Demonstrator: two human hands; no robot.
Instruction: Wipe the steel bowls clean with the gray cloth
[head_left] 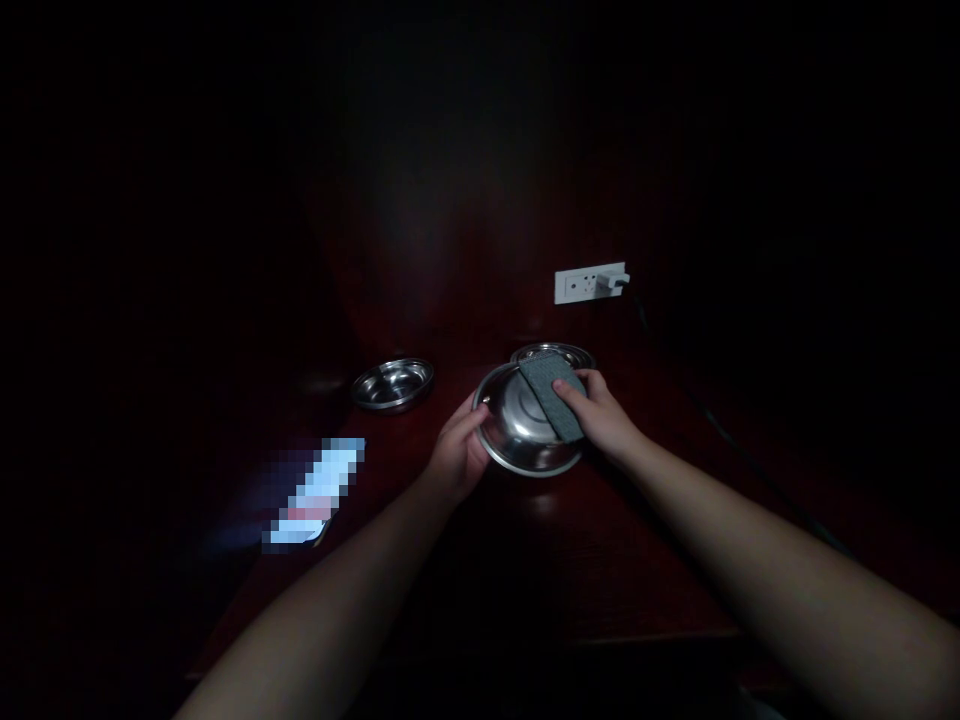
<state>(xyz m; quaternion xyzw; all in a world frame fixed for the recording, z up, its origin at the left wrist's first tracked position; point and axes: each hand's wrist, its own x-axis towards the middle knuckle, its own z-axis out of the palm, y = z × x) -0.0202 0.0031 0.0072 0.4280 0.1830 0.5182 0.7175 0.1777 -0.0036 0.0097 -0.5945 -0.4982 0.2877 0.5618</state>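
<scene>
My left hand (460, 450) grips the rim of a shiny steel bowl (525, 420), its thumb lying on the near side of the metal. The bowl is tilted, with what looks like its rounded underside turned towards me. Across the bowl's right part lies a folded grey-green cloth (553, 398), possibly a scouring pad. My right hand (600, 412) is closed on this cloth, thumb on top, pressing it against the steel. Fingers behind the bowl and cloth are partly hidden.
A second steel bowl (394, 385) stands on the dark red table (525, 570) at left. Behind the held bowl is another steel dish (553, 352), partly covered. A lit, blurred-out screen (319, 495) lies at left. A wall socket (589, 283) holds a plug with a cable (720, 428).
</scene>
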